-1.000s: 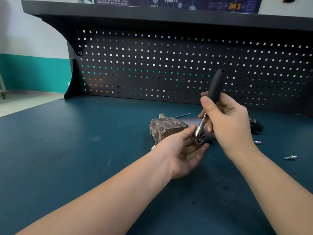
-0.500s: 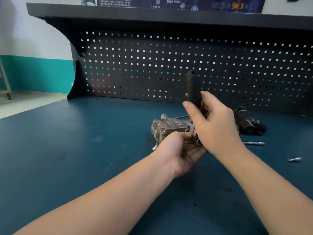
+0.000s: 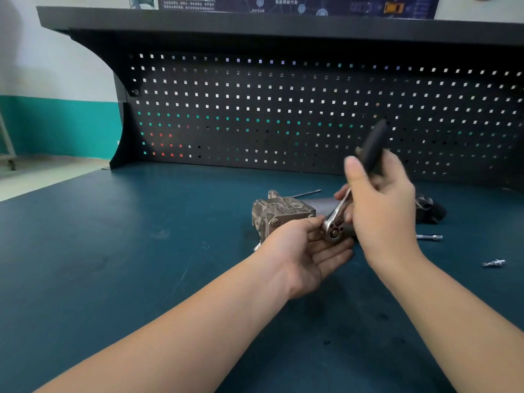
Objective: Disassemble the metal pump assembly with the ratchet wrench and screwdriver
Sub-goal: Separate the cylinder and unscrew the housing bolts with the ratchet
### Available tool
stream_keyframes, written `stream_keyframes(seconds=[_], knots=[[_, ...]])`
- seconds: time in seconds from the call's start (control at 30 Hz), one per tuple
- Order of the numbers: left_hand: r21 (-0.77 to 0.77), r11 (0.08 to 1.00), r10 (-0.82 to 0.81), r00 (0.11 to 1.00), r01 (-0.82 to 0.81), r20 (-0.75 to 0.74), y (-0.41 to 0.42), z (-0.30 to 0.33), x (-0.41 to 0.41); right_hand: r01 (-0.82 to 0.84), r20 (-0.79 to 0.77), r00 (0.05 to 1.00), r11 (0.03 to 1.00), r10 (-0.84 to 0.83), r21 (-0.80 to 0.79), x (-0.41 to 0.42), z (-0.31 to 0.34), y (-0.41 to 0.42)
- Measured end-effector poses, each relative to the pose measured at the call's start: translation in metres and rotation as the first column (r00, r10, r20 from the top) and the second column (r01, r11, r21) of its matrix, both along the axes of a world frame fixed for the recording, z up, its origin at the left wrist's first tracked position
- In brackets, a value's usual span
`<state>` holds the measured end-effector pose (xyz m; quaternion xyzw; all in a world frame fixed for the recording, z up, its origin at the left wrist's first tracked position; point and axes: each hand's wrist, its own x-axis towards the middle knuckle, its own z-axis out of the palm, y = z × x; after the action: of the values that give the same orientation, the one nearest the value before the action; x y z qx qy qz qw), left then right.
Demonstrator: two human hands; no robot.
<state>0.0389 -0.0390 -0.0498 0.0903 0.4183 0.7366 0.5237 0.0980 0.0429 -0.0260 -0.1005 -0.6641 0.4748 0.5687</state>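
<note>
The grey metal pump assembly (image 3: 279, 215) lies on the blue bench mat at mid-table. My right hand (image 3: 381, 211) grips the black handle of the ratchet wrench (image 3: 371, 150), which leans up and to the right, while its chrome head (image 3: 334, 226) sits at the pump's right end. My left hand (image 3: 307, 255) is palm up under that head, and its thumb and fingers pinch around the head. What the head is seated on is hidden by my fingers.
A black part (image 3: 429, 209) lies behind my right hand. A thin metal rod (image 3: 307, 192) lies behind the pump. A chrome extension bar (image 3: 429, 237) and a small loose metal fitting (image 3: 494, 262) lie to the right. The pegboard (image 3: 283, 109) closes the back.
The wrench handle swung left to near upright half a second ago, then back to the right. My left hand stayed at the wrench head.
</note>
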Motion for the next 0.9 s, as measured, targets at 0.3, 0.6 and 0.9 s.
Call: stream_keyframes(seconds=[0.3,0.6,0.9], knots=[[-0.009,1.000,0.010,1.000,-0.010,0.000,-0.001,0.000,-0.004,-0.028,0.161,0.987,0.947,-0.025,0.319,0.000,0.001,-0.007],[0.033,0.997,0.066,0.997,-0.067,0.040,0.001,0.001,-0.004,-0.048,-0.091,0.995,0.631,-0.036,-0.775,0.000,-0.012,-0.001],[0.009,1.000,-0.019,1.000,0.019,0.007,0.001,0.000,-0.004,-0.007,0.082,0.997,0.999,0.010,-0.036,0.003,0.001,-0.003]])
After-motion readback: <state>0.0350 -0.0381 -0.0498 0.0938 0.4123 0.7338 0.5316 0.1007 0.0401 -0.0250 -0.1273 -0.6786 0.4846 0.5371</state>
